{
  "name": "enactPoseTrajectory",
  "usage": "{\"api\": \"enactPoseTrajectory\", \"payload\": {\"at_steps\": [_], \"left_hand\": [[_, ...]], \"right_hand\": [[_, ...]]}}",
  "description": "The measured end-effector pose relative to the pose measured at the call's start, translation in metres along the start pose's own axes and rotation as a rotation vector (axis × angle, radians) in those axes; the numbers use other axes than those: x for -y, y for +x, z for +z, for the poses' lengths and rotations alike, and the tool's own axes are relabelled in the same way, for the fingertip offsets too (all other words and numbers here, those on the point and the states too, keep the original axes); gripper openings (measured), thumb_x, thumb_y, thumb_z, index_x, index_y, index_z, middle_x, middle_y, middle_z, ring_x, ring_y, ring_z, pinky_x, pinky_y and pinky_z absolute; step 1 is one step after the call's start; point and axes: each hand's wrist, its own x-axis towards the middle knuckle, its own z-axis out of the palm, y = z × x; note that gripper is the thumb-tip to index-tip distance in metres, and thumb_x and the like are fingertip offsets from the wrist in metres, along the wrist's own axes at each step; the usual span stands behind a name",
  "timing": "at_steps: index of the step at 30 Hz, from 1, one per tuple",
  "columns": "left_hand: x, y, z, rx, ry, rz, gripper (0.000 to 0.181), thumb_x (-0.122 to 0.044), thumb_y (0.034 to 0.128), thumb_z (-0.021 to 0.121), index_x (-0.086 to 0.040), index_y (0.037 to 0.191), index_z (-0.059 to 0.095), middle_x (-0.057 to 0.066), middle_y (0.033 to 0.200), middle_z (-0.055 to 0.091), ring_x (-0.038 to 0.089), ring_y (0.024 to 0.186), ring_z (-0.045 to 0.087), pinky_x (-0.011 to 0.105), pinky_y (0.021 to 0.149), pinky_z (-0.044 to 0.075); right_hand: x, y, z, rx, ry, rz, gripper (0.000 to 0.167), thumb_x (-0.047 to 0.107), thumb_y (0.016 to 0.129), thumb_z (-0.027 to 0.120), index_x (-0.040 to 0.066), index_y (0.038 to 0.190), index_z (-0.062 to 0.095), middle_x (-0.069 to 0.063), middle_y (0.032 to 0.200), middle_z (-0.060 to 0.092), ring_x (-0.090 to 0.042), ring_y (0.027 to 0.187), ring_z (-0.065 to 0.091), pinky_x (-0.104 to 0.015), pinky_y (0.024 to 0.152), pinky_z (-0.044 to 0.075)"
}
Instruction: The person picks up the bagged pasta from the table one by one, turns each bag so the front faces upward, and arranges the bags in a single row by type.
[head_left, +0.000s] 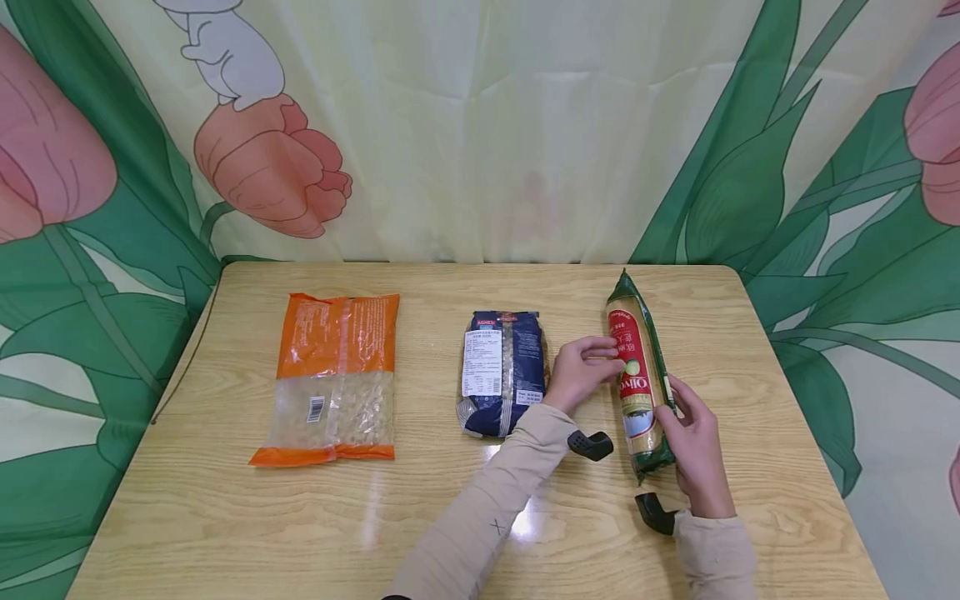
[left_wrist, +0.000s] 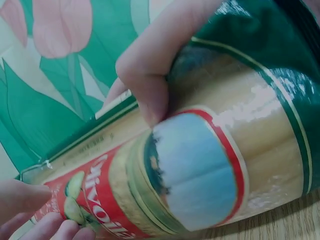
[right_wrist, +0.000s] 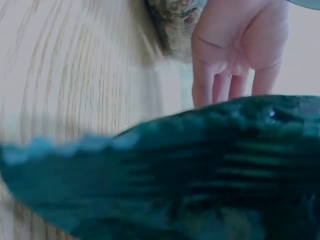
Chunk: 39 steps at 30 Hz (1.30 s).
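Note:
A long pack of spaghetti (head_left: 636, 375) with a red label and green ends lies on the table's right side, slightly slanted. My right hand (head_left: 693, 442) grips its lower right edge, thumb on the front. In the left wrist view the thumb and fingers of the right hand (left_wrist: 150, 70) pinch that edge. At the pack's left side is my left hand (head_left: 581, 371), its fingertips at the label and not wrapped round the pack. The right wrist view has the left hand (right_wrist: 240, 50) with fingers extended behind the pack's dark green end (right_wrist: 200, 165), which hides the fingertips.
A dark blue Agnesi bag (head_left: 483, 367) with a white label lies just left of my left hand. Farther left is an orange and clear bag (head_left: 337, 333) with pale contents. The wooden table (head_left: 247, 533) ends at a patterned curtain (head_left: 480, 167).

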Motion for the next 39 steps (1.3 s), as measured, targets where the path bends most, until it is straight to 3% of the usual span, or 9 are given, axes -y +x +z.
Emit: {"api": "enactPoseTrajectory", "payload": {"at_steps": [5,10,14,18,26,34,39], "left_hand": [[0.001,0.000,-0.001,-0.010,0.007,-0.017,0.041,-0.001,0.0833,0.076,0.001,0.122,0.066,0.017,0.115,0.070,0.017,0.092,0.069,0.034,0.079,0.061],[0.002,0.005,-0.001,-0.033,-0.084,-0.079,0.037,-0.005,0.0886,0.072,-0.002,0.125,0.065,0.013,0.112,0.070,0.022,0.092,0.070,0.040,0.082,0.061],[0.000,0.008,-0.003,0.018,-0.170,-0.133,0.042,-0.011,0.0920,0.070,-0.008,0.133,0.061,0.009,0.114,0.070,0.027,0.096,0.071,0.042,0.085,0.060],[0.001,0.008,-0.004,0.073,-0.169,-0.140,0.045,-0.012,0.0936,0.069,-0.012,0.137,0.057,0.009,0.115,0.070,0.022,0.093,0.071,0.039,0.082,0.060],[0.005,0.007,-0.004,-0.029,-0.193,-0.092,0.043,-0.002,0.0879,0.073,-0.010,0.129,0.062,0.015,0.108,0.072,0.017,0.077,0.069,0.041,0.072,0.062],[-0.002,0.002,-0.001,-0.153,-0.200,-0.043,0.041,-0.001,0.0806,0.079,-0.013,0.119,0.069,0.015,0.102,0.074,0.011,0.069,0.067,0.024,0.052,0.055],[-0.007,0.000,0.001,-0.173,-0.214,0.002,0.042,0.001,0.0777,0.081,-0.017,0.114,0.072,0.016,0.103,0.074,0.011,0.067,0.067,0.024,0.050,0.055]], "right_hand": [[0.002,-0.002,0.000,-0.017,0.041,0.045,0.053,0.007,0.101,0.049,0.007,0.152,0.038,-0.022,0.153,0.036,-0.001,0.090,0.061,-0.019,0.069,0.056],[0.008,-0.007,0.000,-0.023,0.135,0.036,0.053,0.007,0.101,0.052,0.008,0.153,0.038,-0.014,0.150,0.040,-0.004,0.104,0.058,-0.016,0.076,0.056],[0.011,-0.014,-0.004,0.016,0.233,0.013,0.054,0.014,0.102,0.055,0.012,0.153,0.037,-0.004,0.137,0.048,-0.007,0.107,0.058,-0.020,0.077,0.058],[0.009,-0.017,-0.010,0.083,0.284,-0.010,0.056,0.017,0.103,0.054,0.012,0.154,0.034,0.006,0.128,0.053,-0.006,0.103,0.061,-0.024,0.076,0.059],[0.002,-0.016,-0.012,0.150,0.173,-0.064,0.059,0.018,0.103,0.054,0.009,0.156,0.029,0.012,0.126,0.054,-0.001,0.101,0.062,-0.021,0.076,0.058],[0.007,-0.013,-0.013,0.172,-0.111,-0.070,0.061,0.023,0.106,0.049,0.009,0.158,0.022,-0.028,0.147,0.041,0.007,0.103,0.056,-0.013,0.079,0.052],[0.012,-0.010,-0.011,0.182,-0.223,-0.033,0.072,0.037,0.103,0.052,0.014,0.160,0.015,-0.026,0.147,0.044,0.002,0.106,0.054,-0.016,0.080,0.050]]}}
